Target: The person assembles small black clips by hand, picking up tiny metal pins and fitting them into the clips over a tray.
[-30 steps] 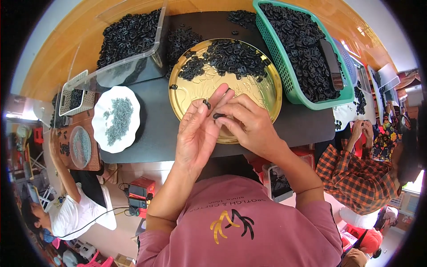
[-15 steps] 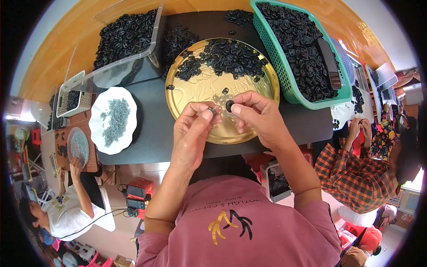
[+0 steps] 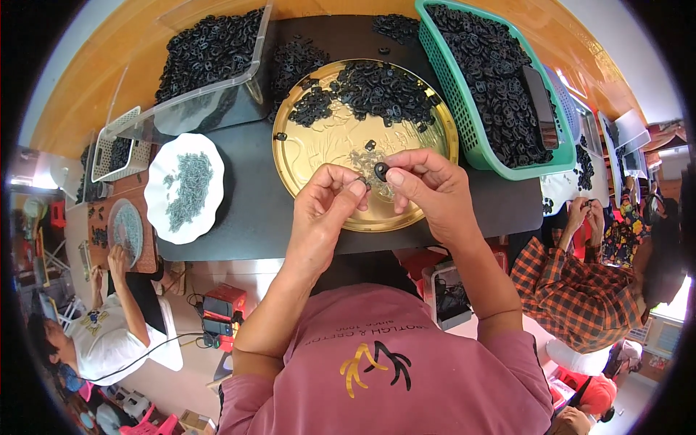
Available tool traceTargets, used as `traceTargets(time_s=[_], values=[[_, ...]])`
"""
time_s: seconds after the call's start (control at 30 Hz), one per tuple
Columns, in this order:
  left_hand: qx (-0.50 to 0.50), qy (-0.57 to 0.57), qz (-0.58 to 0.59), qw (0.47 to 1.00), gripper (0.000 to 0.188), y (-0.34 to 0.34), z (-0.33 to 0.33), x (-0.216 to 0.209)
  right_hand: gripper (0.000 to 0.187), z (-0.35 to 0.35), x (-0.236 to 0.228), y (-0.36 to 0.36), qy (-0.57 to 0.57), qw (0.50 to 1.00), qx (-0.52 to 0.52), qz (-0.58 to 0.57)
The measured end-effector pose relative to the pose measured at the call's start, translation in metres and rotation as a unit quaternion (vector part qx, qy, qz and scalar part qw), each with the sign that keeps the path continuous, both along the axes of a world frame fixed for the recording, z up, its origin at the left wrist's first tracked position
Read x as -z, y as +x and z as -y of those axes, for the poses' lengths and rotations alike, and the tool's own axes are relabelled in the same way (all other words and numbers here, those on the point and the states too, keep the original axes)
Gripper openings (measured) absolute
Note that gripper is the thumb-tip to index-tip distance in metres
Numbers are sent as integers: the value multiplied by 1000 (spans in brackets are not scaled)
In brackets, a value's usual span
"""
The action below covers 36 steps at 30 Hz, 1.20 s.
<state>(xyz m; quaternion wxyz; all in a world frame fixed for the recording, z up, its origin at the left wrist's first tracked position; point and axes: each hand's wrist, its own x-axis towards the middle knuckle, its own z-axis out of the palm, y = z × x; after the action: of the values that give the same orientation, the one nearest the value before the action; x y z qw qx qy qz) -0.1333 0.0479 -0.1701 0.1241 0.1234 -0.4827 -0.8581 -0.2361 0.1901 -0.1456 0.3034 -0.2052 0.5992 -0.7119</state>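
Over the near part of a round gold tray, my two hands are close together. My right hand pinches a small black oval plastic piece between thumb and forefinger. Closed in a pinch too, my left hand holds a small dark piece, mostly covered by the fingertips. On the tray's far side lies a heap of similar black pieces. One loose black piece sits just beyond my fingers, by some small clear bits partly hidden behind my hands.
At the left, a white scalloped plate bears small grey-green pieces. A clear plastic bin and a green basket hold more black pieces; a dark phone-like slab leans in the basket. Co-workers sit at both sides.
Both hands have shifted slightly right, and their fingertips are closer together. The black piece in my right hand has turned, showing its oval face with an opening.
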Motion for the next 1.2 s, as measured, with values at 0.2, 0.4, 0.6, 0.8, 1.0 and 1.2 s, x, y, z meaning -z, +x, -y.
traceTargets(time_s=[0.2, 0.4, 0.6, 0.8, 1.0, 1.2], values=[[-17, -25, 10, 999, 8, -1, -2, 0, 21, -1, 2, 1, 16, 1000, 3, -14], [-15, -33, 16, 999, 8, 0, -3, 1, 20, -1, 3, 2, 23, 1000, 3, -13], [-32, -27, 24, 999, 6, 0, -8, -3, 19, 1, 3, 5, 21, 999, 8, -22], [-55, -43, 27, 997, 14, -1, -11, 1, 20, 2, 2, 9, 23, 999, 5, -32], [-69, -22, 28, 997, 12, 0, -15, 0, 20, 1, 2, 11, 15, 999, 4, -43], [-85, 6, 17, 996, 10, 1, -19, 1, 20, 1, 2, 11, 13, 998, 0, -56]])
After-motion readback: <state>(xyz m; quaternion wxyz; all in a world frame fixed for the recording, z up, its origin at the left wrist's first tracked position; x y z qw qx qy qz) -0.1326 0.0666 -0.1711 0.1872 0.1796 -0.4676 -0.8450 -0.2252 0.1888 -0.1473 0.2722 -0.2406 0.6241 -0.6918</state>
